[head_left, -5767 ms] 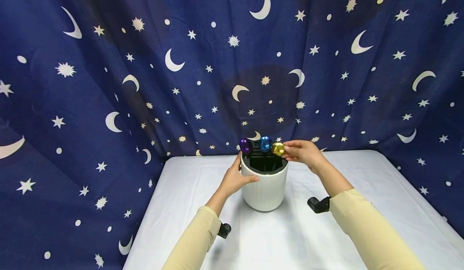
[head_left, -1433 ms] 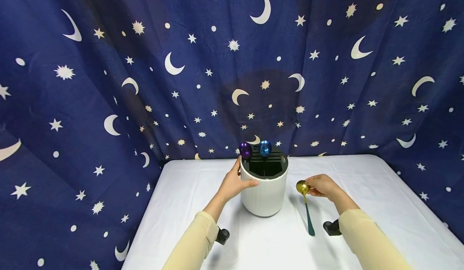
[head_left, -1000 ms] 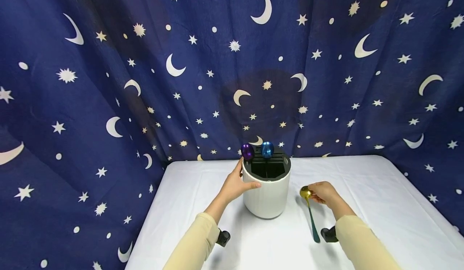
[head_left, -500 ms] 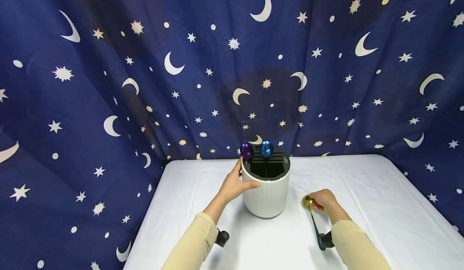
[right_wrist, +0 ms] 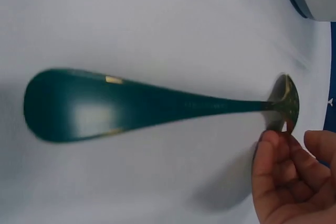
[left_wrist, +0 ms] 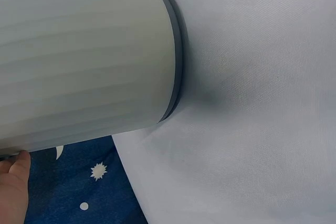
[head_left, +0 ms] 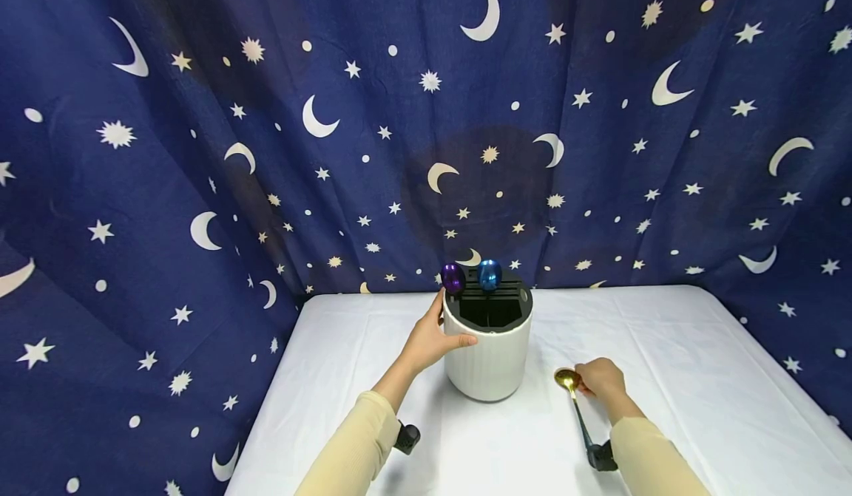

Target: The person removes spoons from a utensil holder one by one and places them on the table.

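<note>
My left hand [head_left: 424, 341] holds the side of a white ribbed cylindrical holder [head_left: 486, 363], its thumb across the front. The holder has a black slotted top. Two spoons stand in it with bowls up: a purple one [head_left: 453, 279] and a blue one [head_left: 489, 275]. To the right, low over the tablecloth, my right hand [head_left: 602, 381] has its fingertips at the rim of a gold-bowled spoon [head_left: 567, 379]. In the right wrist view, curled fingers meet the bowl's edge, and the green handle [right_wrist: 126, 106] points away from the hand. The wrist mount partly covers the handle end in the head view.
A white cloth [head_left: 506, 452] covers the table. Behind and to the left hangs a dark blue curtain [head_left: 373, 111] with moons and stars. Black camera mounts sit on both wrists, the right one [head_left: 602, 455] close to the spoon handle.
The gold spoon has left the holder, where it stood beside the blue one, and been lowered to the table at right. Its bowl drops lower over the last second. My left hand stays put.
</note>
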A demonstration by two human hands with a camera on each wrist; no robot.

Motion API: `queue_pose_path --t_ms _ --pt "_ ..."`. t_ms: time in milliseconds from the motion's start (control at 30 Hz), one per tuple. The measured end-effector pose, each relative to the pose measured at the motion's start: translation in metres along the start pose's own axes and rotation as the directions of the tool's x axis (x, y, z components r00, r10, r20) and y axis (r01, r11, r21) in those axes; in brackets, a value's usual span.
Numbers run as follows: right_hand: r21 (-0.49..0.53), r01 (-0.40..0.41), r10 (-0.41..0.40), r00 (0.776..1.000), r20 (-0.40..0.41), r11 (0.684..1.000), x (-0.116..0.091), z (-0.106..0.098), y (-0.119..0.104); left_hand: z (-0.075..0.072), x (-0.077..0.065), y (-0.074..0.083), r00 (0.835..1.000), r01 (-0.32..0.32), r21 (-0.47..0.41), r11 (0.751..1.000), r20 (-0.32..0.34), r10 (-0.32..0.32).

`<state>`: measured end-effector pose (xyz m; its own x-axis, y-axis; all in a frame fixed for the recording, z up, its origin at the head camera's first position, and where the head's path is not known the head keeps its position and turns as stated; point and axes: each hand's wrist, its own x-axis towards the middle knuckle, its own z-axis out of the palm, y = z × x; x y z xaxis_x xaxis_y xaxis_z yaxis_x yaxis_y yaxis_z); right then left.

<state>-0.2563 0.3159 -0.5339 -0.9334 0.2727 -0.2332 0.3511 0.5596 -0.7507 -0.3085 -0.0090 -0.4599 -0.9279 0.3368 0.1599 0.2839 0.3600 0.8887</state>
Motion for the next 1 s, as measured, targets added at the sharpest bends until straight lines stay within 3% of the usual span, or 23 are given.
queue_pose_path --t_ms 67,267,367,567,1000 --pt "-0.070 0.045 -0.046 0.999 -0.014 0.997 -0.003 -0.003 -0.001 0.000 0.000 0.000 1.000 -0.003 0.001 1.000 -0.002 0.003" --pt "-0.131 0.110 -0.108 0.994 0.022 0.985 -0.001 -0.015 -0.003 0.000 0.001 0.000 1.000 0.010 0.004 1.000 0.005 -0.010" --pt "-0.087 0.119 -0.116 0.992 0.039 0.989 0.004 -0.023 -0.005 0.000 0.001 0.001 1.000 0.014 0.001 1.000 0.003 -0.014" --pt "0.134 0.089 -0.102 0.991 0.092 0.987 0.006 -0.043 -0.019 0.000 0.001 0.002 1.000 0.019 0.000 1.000 0.006 -0.019" --pt "0.146 0.199 -0.219 0.966 0.140 0.969 -0.001 -0.100 -0.077 0.001 -0.001 0.000 1.000 0.012 -0.007 1.000 0.010 -0.012"
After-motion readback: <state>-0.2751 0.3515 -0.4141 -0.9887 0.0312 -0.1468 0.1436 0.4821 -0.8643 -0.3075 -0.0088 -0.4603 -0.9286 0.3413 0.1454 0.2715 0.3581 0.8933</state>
